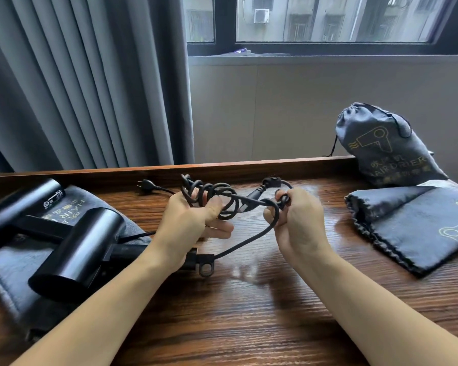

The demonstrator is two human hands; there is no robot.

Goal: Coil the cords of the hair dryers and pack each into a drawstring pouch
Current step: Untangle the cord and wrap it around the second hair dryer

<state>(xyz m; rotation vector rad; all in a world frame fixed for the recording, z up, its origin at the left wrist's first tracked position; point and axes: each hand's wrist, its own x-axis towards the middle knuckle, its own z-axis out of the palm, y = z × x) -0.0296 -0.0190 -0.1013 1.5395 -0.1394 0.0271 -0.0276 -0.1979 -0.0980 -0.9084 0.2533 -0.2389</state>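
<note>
A black hair dryer [77,249] lies on its side at the left, partly on a flat grey pouch [8,270]. Its black cord [249,241] runs from the handle up to my hands. My left hand [193,223] holds several loose coils of that cord [217,196] between thumb and fingers. My right hand [296,217] grips the cord beside the plug [271,181], which sticks up above it. A second black dryer [24,204] lies behind the first, and its plug [146,185] rests on the table.
A filled, drawn-shut grey pouch [381,149] stands at the back right against the wooden table's raised rim [249,165]. Flat empty pouches [418,228] lie in front of it. Grey curtains [77,83] hang behind the table at left.
</note>
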